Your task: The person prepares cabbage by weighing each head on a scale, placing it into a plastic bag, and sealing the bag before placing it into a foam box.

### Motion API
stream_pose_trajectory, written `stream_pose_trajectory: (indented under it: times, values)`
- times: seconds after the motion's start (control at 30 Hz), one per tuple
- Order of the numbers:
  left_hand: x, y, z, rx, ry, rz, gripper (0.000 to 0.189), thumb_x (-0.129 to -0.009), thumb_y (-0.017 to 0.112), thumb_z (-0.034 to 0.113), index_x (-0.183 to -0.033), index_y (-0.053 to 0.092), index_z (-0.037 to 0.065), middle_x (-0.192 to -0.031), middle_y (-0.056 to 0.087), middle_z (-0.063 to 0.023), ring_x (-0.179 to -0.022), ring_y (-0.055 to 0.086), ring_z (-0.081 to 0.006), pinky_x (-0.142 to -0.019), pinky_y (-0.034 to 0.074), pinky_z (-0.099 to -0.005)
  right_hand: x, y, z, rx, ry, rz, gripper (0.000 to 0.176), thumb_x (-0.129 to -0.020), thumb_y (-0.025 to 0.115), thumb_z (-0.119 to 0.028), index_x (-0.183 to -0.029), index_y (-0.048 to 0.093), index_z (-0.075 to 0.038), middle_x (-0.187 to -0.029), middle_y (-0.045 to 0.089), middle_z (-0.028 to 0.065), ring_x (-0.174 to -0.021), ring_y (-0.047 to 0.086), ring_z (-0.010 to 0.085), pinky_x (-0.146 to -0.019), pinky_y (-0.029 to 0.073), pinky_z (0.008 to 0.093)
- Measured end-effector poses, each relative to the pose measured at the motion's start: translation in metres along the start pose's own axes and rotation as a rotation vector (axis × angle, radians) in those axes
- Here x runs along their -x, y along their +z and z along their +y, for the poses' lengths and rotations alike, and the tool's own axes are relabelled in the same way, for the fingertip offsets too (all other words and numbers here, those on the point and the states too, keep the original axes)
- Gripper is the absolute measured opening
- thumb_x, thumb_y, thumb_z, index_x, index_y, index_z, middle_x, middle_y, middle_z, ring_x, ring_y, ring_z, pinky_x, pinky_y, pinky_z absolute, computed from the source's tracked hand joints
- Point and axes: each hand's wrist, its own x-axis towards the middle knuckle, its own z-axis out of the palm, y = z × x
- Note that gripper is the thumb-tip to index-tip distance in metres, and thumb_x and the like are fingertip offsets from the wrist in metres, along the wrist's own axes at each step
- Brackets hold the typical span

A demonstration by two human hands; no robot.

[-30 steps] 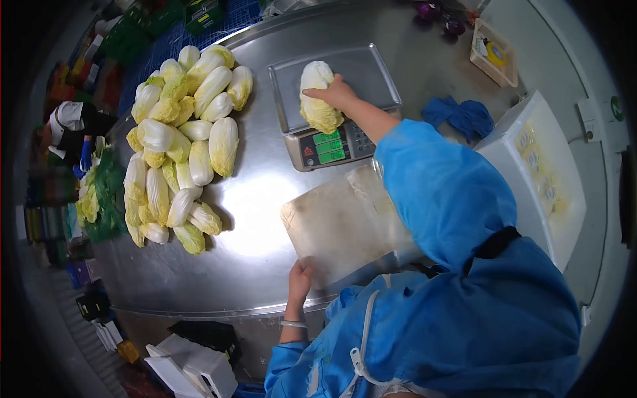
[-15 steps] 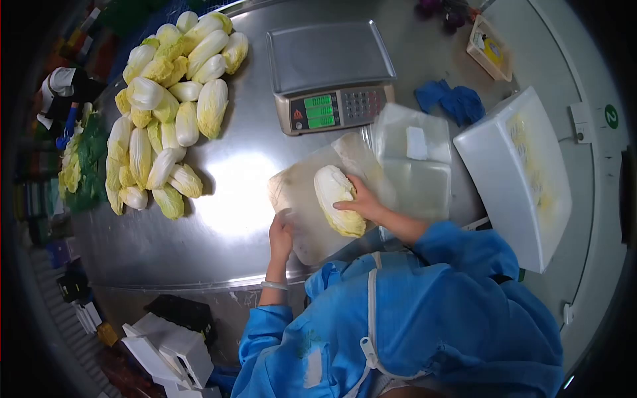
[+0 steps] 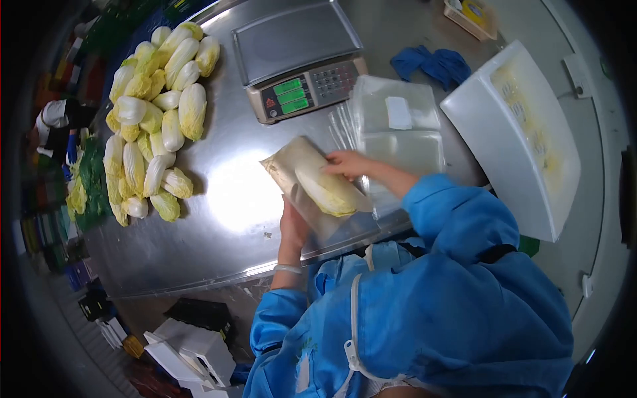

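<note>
A pale napa cabbage (image 3: pixel 320 187) lies slantwise over the steel table, with a clear plastic sheet (image 3: pixel 282 161) around and partly over it. My left hand (image 3: pixel 292 224) grips the sheet's lower left edge, its fingers partly hidden behind the film. At the cabbage's upper right side, my right hand (image 3: pixel 347 164) is closed on the film, the fingertips against the cabbage. Just right of it lies a stack of clear plastic sheets (image 3: pixel 415 149) with a white label (image 3: pixel 399 113) on top.
A heap of napa cabbages (image 3: pixel 151 123) covers the table's left side. A weighing scale (image 3: pixel 302 86) with green displays stands beyond my hands. Blue gloves (image 3: pixel 431 65), a white foam box (image 3: pixel 491 132) and a small tray (image 3: pixel 471 18) are at the right. Another person (image 3: pixel 56 119) is at far left.
The sheet, which lay spread flat under the cabbage, is now drawn up around it. My right hand has moved from the cabbage to the film's edge. The view has shifted.
</note>
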Motion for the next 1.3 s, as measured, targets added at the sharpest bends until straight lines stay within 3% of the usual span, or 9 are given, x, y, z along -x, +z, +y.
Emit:
stream_pose_trajectory:
  times: [0.07,0.33,0.37,0.5,0.6,0.67,0.93,1.07,1.3]
  values:
    - [-0.005,0.022,-0.01,-0.119,0.018,-0.001,0.054,-0.102,0.034,0.045,-0.145,0.032,0.013,-0.142,0.042,-0.0089,-0.127,0.042,-0.0292,-0.106,0.035,-0.0448,-0.006,0.031,-0.006,0.247,-0.119,0.194,0.062,-0.083,0.066,-0.046,-0.123,0.053,-0.001,-0.102,0.065,0.0126,-0.089,0.063,0.0241,-0.08,0.05,0.0357]
    - [0.012,0.133,-0.048,-0.906,0.422,-0.097,0.075,-0.095,0.055,0.027,-0.148,0.008,0.004,-0.142,0.032,-0.0189,-0.127,0.039,-0.0269,-0.104,0.035,-0.0364,0.101,-0.016,0.015,-0.144,-0.284,0.465,0.087,-0.079,0.072,-0.047,-0.133,0.034,0.009,-0.13,0.049,0.0243,-0.123,0.048,0.0304,-0.101,0.039,0.0387]
    - [0.022,0.163,-0.045,-0.854,0.398,-0.144,0.052,-0.095,0.056,0.016,-0.14,0.032,0.004,-0.13,0.046,-0.01,-0.115,0.051,-0.0201,-0.096,0.043,-0.0324,0.111,-0.025,0.038,-0.133,-0.286,0.65,0.087,-0.08,0.072,-0.044,-0.135,0.032,0.009,-0.129,0.049,0.0228,-0.123,0.048,0.03,-0.102,0.04,0.0385]
    - [-0.03,0.181,-0.064,-1.204,0.586,-0.61,0.023,-0.085,0.067,0.013,-0.106,0.064,0.004,-0.11,0.059,-0.0082,-0.108,0.054,-0.0228,-0.091,0.044,-0.0322,0.22,-0.095,0.088,-1.046,-0.208,0.395,0.063,-0.09,0.061,-0.033,-0.14,0.036,-0.004,-0.126,0.054,0.0144,-0.11,0.058,0.0221,-0.092,0.049,0.0345]
    - [-0.078,0.187,-0.092,-1.63,0.781,-0.673,0.033,-0.075,0.075,0.014,-0.105,0.064,0.007,-0.105,0.058,-0.0099,-0.1,0.054,-0.0296,-0.088,0.045,-0.0369,0.288,-0.097,0.125,-1.227,-0.046,0.364,0.051,-0.094,0.052,-0.033,-0.137,0.041,-0.007,-0.117,0.061,0.0122,-0.099,0.064,0.02,-0.087,0.052,0.0344]
    - [-0.111,0.167,-0.11,-1.607,0.923,-0.732,0.029,-0.066,0.077,0.013,-0.093,0.067,0.01,-0.096,0.061,-0.0076,-0.094,0.055,-0.0299,-0.083,0.044,-0.0404,0.309,-0.084,0.156,-1.349,0.032,0.33,0.053,-0.093,0.052,-0.034,-0.138,0.041,-0.008,-0.116,0.062,0.0122,-0.098,0.065,0.0206,-0.087,0.052,0.0356]
    - [-0.123,0.185,-0.103,-1.379,0.366,-0.62,0.013,-0.083,0.069,0.012,-0.088,0.069,0.0,-0.077,0.064,-0.0104,-0.068,0.059,-0.0219,-0.063,0.046,-0.0321,0.298,-0.038,0.162,-1.239,-0.023,0.188,0.068,-0.088,0.059,-0.033,-0.145,0.032,-0.007,-0.131,0.053,0.0109,-0.111,0.057,0.0211,-0.097,0.044,0.0344]
    - [-0.063,0.236,-0.081,-1.388,0.394,-0.663,0.013,-0.084,0.069,0.011,-0.087,0.069,-0.001,-0.076,0.064,-0.0091,-0.07,0.057,-0.0176,-0.063,0.045,-0.0299,0.29,-0.036,0.16,-1.233,0.085,0.156,0.052,-0.092,0.055,-0.036,-0.134,0.047,-0.006,-0.119,0.06,0.0086,-0.102,0.06,0.0162,-0.089,0.048,0.0314]
    - [-0.02,0.258,-0.103,-1.341,0.979,-0.59,0.01,-0.087,0.062,0.007,-0.096,0.063,0.003,-0.102,0.068,-0.0068,-0.106,0.059,-0.0246,-0.099,0.039,-0.0373,0.268,-0.044,0.114,-1.157,0.033,0.265,0.049,-0.093,0.054,-0.039,-0.129,0.052,-0.006,-0.109,0.063,0.0076,-0.092,0.062,0.0148,-0.079,0.051,0.0283]
